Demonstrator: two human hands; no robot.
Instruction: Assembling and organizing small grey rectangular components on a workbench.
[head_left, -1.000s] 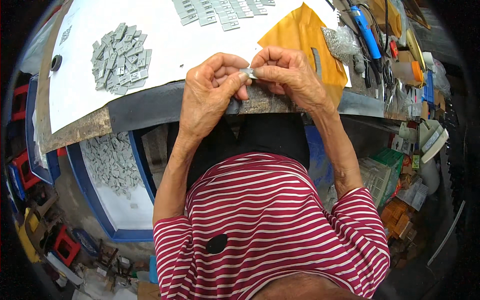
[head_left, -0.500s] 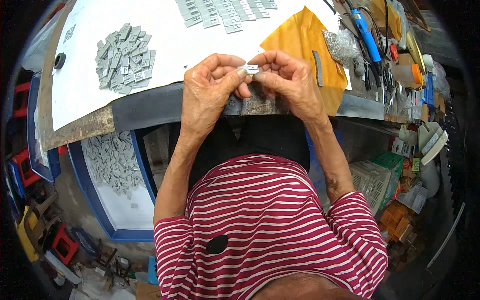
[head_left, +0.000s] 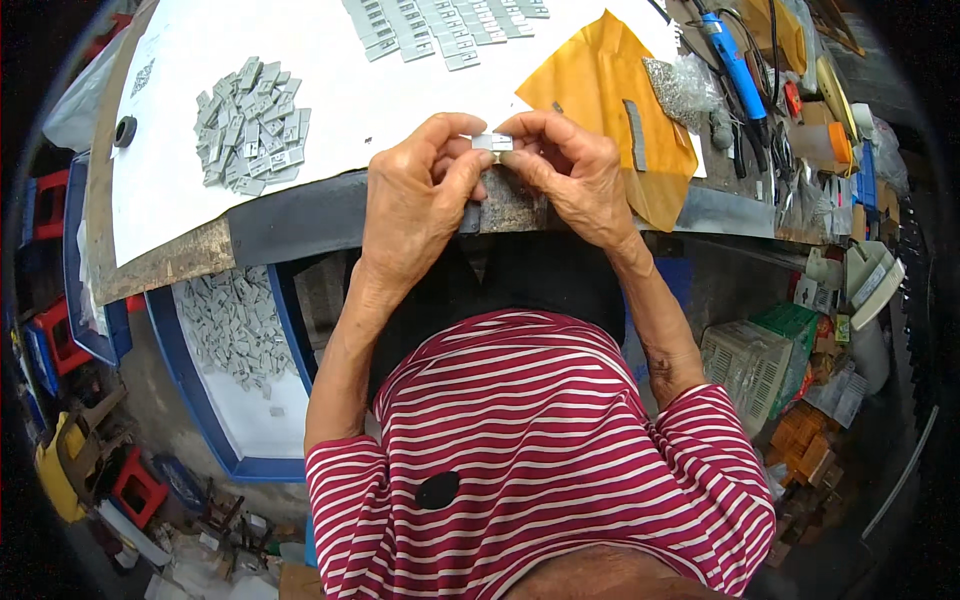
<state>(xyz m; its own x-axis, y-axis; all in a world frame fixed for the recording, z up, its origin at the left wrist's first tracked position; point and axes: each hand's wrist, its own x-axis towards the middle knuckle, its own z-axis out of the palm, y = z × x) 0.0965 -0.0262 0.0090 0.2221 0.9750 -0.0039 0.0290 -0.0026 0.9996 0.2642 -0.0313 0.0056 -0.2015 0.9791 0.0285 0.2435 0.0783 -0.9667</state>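
Between both hands, just above the table's front edge, is a small grey rectangular plastic piece (head_left: 491, 142) with a slot near its right end. My left hand (head_left: 425, 185) pinches its left end between thumb and fingers. The right end is gripped by the thumb and forefinger of my right hand (head_left: 580, 170). To the left on white paper lies a loose pile of similar grey pieces (head_left: 252, 130). Farther back, more such pieces (head_left: 440, 30) lie in overlapping rows.
A yellow-brown paper envelope (head_left: 590, 90) with a dark grey strip (head_left: 634, 135) lies on the right. Beyond it are a blue electric screwdriver (head_left: 735, 70) and a bag of small metal parts (head_left: 668, 92). Below the table, a blue tray (head_left: 240, 468) holds many grey pieces. A black ring (head_left: 125, 131) sits far left.
The grey piece stays held in both hands, shifted slightly left and turned a little between the fingers. The whole view has shifted slightly.
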